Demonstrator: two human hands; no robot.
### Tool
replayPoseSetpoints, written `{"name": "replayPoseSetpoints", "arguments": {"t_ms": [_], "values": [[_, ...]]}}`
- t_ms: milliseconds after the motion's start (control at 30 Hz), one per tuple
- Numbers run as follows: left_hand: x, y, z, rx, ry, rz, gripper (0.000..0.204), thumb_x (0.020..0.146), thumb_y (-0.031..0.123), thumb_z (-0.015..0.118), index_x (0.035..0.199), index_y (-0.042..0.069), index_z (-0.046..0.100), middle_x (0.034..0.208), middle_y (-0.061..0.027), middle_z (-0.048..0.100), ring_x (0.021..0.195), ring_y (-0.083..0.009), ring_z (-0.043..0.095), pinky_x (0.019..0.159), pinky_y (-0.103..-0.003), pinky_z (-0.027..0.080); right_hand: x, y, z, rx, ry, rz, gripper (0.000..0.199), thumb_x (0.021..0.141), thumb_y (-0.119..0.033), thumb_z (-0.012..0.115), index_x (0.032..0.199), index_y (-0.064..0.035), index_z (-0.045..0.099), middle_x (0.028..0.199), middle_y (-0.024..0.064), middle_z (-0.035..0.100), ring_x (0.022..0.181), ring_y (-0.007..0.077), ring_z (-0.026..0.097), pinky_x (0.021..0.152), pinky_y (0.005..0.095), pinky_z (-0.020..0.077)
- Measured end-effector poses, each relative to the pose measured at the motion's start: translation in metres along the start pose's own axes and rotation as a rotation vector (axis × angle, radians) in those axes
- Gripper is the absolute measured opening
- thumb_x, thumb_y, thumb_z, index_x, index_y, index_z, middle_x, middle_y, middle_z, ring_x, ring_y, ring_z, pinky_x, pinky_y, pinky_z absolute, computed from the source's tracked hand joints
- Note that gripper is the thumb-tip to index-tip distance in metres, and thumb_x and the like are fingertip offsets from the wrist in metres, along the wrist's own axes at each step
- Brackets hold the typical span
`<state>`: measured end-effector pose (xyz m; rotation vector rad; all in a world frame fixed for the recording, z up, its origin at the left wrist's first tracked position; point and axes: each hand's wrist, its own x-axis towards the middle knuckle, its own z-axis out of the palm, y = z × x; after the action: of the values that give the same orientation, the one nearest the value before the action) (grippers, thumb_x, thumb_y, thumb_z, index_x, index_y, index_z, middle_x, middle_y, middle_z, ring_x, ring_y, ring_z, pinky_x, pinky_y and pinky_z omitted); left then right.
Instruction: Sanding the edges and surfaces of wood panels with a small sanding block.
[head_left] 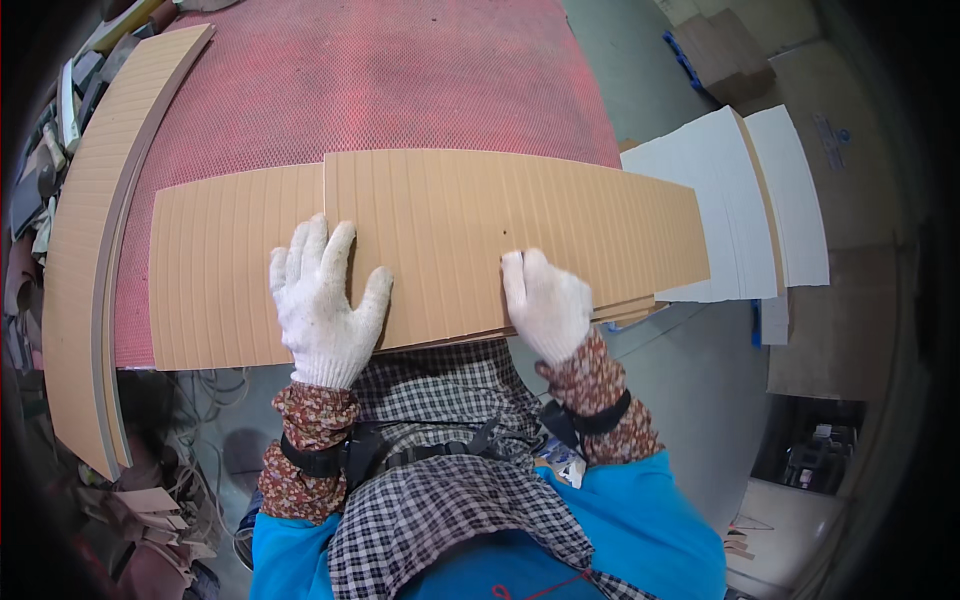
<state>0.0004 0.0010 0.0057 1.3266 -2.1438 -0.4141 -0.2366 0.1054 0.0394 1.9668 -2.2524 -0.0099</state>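
the red table (400,80) is overlain along its near edge by overlapping cardboard sheets (440,215) — touched by the left hand (325,300), spread flat, and by the right hand (545,305), curled — whether anything is pinched there cannot be told.

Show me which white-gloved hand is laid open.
The left hand, its fingers extended over the corrugated cardboard; the right hand has its fingers curled in.
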Motion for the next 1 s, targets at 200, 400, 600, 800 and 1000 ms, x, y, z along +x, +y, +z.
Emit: {"name": "replayPoseSetpoints", "arguments": {"t_ms": [200,400,600,800,1000], "values": [[-0.002,-0.002,0.000,-0.021,0.000,-0.006,0.060,0.085,0.027,0.080,0.137,0.003,0.064,0.151,-0.0246,0.055,0.144,-0.0399,0.048,0.125,-0.056,0.027,0.106,0.022,0.024,0.023,-0.100,0.074,0.029,0.106,-0.026,0.048,0.105,-0.0043,0.068,0.093,0.0180,0.073,0.078,0.0370,0.075,0.066,0.0460,0.0616],[0.000,0.003,0.000,-0.047,0.006,0.012,0.060,0.084,0.026,0.081,0.137,0.003,0.065,0.149,-0.0248,0.056,0.143,-0.0402,0.049,0.125,-0.056,0.027,0.184,0.050,0.038,0.031,-0.158,0.092,0.039,0.106,-0.030,0.042,0.112,-0.0031,0.070,0.104,0.0208,0.076,0.102,0.0388,0.075,0.088,0.0508,0.0606],[-0.001,0.000,0.004,-0.013,0.088,0.055,0.058,0.080,0.024,0.082,0.130,0.000,0.066,0.141,-0.0245,0.061,0.137,-0.0389,0.052,0.119,-0.053,0.031,0.178,0.040,0.038,-0.017,-0.179,0.106,0.040,0.107,-0.029,0.042,0.118,-0.0038,0.070,0.112,0.0204,0.075,0.105,0.0388,0.074,0.090,0.0509,0.0605],[0.002,0.001,-0.002,-0.073,0.033,0.029,0.058,0.083,0.025,0.082,0.133,0.002,0.065,0.146,-0.0242,0.058,0.138,-0.0406,0.052,0.121,-0.053,0.032,0.079,0.006,0.002,0.010,-0.120,0.106,0.024,0.104,-0.022,0.048,0.103,-0.0046,0.064,0.095,0.0177,0.070,0.079,0.0350,0.076,0.065,0.0456,0.0620],[0.001,-0.001,0.000,-0.025,0.045,0.043,0.057,0.084,0.026,0.081,0.134,0.001,0.066,0.146,-0.0247,0.058,0.138,-0.0403,0.052,0.121,-0.052,0.033,-0.043,-0.017,-0.007,0.102,-0.064,0.146,0.019,0.106,-0.019,0.053,0.094,-0.0090,0.064,0.076,0.0148,0.068,0.062,0.0288,0.073,0.049,0.0417,0.0544]]}}
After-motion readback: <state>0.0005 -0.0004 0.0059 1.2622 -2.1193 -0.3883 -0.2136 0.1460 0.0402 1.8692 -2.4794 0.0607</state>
